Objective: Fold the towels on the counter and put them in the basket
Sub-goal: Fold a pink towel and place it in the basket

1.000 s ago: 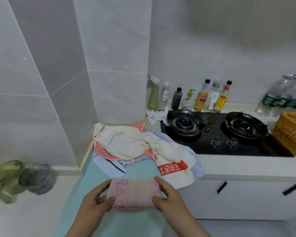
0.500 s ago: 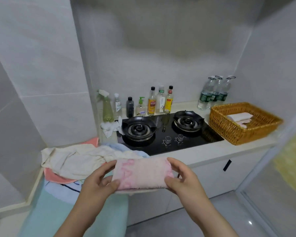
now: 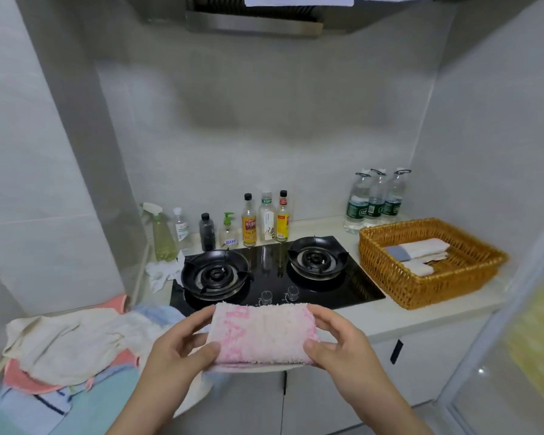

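1. Fingers of both hands pinch the short ends of the folded pink towel. Left hand takes the left end, right hand the right end. Thumbs lie on the near face, the other fingers curl behind. The grip is narrow and closed on cloth.
2. Towel position: lower centre of frame, held in the air just in front of the counter edge and resting on nothing. Judgement: holding both ends keeps the layers from falling open while it is carried.
3. Wicker basket stands at right-centre on the counter, well apart from the towel. Folded white towels already lie inside, toward its back. Judgement: there is room for the pink one in front of them.
4. Pile of unfolded towels sits at lower left, cream on top with coral and blue beneath. Judgement: most of the folding remains.
5. Between towel and basket lies the black stove, with two burners and two knobs, all low.
6. Condiment bottles line the wall at centre. Water bottles stand just behind the basket's far left corner. Judgement: nothing tall blocks the direct path, and only the basket's near wall needs clearing.
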{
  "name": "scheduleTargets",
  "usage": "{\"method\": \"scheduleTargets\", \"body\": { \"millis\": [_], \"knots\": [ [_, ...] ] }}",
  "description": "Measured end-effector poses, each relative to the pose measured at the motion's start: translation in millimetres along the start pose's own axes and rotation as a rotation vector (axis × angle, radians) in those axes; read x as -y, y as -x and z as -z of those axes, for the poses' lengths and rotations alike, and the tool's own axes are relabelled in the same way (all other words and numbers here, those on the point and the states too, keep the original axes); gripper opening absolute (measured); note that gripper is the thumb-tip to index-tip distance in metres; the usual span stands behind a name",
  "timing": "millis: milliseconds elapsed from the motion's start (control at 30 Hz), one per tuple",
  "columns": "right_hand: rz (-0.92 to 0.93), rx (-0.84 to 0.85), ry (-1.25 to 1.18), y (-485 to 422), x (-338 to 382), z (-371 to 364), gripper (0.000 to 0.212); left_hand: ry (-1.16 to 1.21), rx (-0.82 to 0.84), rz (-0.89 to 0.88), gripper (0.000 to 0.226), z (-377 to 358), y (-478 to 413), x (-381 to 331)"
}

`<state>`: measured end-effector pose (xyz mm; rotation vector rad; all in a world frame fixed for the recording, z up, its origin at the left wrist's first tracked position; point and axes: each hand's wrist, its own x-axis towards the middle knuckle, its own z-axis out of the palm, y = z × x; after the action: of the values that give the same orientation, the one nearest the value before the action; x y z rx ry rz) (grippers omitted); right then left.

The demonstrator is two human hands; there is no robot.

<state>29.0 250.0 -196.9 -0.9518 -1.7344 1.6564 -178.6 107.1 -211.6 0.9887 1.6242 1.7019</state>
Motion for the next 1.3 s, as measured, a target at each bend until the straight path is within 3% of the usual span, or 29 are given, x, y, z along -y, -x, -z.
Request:
{"method": "scheduleTargets", "body": {
  "millis": [333, 800, 1300],
  "knots": [
    [0.013, -0.08, -0.015, -28, 8, 124, 0.048, 0.068, 0.052, 0.002, 0.058, -120, -57, 10],
    [-0.021, -0.126, 0.075, -143, -14, 223, 0.049, 0.108, 0.046, 0.069, 0.05, -217, -170, 47],
    [-0.249, -0.092, 0.281, -285, -58, 327, 0.048, 0.041, 0.09, 0.276, 0.059, -316, -292, 104]
  ]
}}
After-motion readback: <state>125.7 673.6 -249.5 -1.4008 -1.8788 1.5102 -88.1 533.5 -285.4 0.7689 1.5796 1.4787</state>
